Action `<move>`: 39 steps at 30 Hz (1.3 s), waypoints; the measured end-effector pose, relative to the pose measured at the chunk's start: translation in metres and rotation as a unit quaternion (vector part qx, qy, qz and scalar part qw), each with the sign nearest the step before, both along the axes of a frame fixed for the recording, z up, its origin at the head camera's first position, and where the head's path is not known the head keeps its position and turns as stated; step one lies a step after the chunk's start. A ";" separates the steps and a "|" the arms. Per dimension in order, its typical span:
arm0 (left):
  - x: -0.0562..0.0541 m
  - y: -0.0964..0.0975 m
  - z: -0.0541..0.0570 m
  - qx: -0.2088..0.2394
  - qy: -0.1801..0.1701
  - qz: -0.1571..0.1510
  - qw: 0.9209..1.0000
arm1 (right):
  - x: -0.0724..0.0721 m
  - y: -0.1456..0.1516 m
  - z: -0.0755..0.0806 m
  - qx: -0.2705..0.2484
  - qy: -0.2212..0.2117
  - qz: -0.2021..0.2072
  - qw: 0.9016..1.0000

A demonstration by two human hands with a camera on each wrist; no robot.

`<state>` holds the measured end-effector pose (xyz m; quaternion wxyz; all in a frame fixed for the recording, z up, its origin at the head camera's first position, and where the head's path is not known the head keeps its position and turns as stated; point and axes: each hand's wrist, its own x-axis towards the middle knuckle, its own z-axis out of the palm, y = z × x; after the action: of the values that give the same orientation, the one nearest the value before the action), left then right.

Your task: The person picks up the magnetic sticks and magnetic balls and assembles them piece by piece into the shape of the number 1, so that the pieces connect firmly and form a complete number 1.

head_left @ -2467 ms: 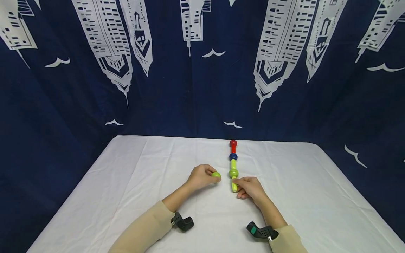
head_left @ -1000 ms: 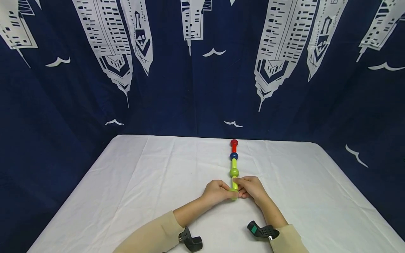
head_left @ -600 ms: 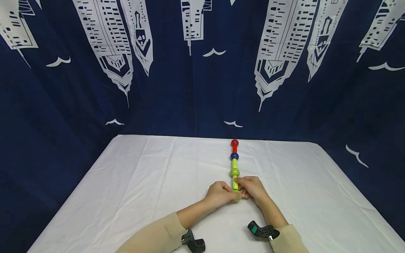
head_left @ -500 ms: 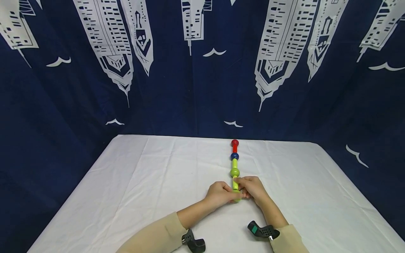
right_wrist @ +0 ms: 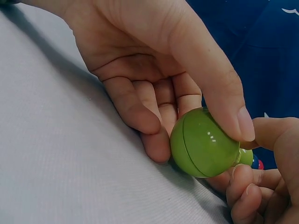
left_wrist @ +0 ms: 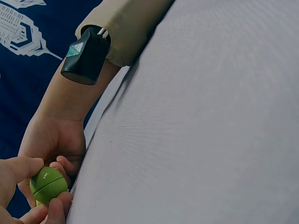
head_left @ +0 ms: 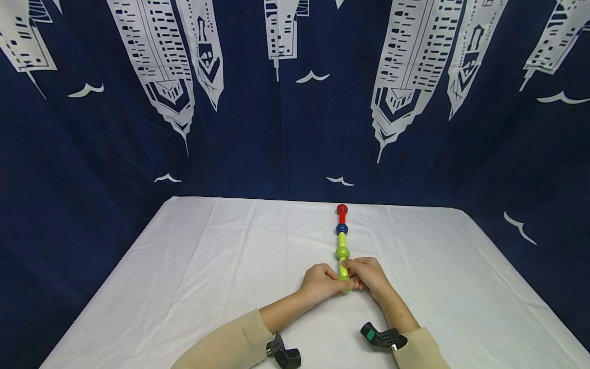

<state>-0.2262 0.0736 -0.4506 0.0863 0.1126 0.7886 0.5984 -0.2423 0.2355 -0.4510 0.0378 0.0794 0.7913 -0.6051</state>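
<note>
A straight row of rods and balls lies on the white-covered table. From the far end come a red ball (head_left: 342,209), a red rod (head_left: 342,219), a blue ball (head_left: 342,229), a yellow-green rod (head_left: 342,240) and a green ball (head_left: 342,252). My right hand (head_left: 369,275) pinches the nearest yellow-green rod (head_left: 343,269) between thumb and fingers. At that rod's near end my left hand (head_left: 318,283) grips another green ball (right_wrist: 205,147). In the right wrist view, ball and rod appear to touch; fingers partly cover the joint.
White cloth (head_left: 221,266) spreads over the table. A dark blue curtain (head_left: 286,128) with white building prints hangs behind its far edge. Black wrist cameras (head_left: 382,336) sit below both hands, close to the cloth.
My left hand has carried the green ball rightward and nearer, up to the rod's near end. The right hand keeps its hold on the rod. Almost nothing moved in the last half second.
</note>
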 end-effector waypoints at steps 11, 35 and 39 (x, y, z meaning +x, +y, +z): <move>-0.001 0.002 -0.003 -0.011 0.007 0.006 1.000 | 0.000 0.000 -0.001 0.003 0.002 0.000 1.000; -0.006 -0.009 -0.005 -0.036 0.028 0.000 0.999 | -0.005 0.004 -0.001 0.010 -0.006 0.001 1.000; -0.010 -0.022 -0.004 -0.047 0.019 0.001 0.999 | 0.001 0.015 0.002 -0.011 -0.035 0.002 0.999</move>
<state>-0.2364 0.0521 -0.4549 0.0758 0.1190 0.8173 0.5586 -0.2416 0.2504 -0.4493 0.0675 0.0981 0.7832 -0.6103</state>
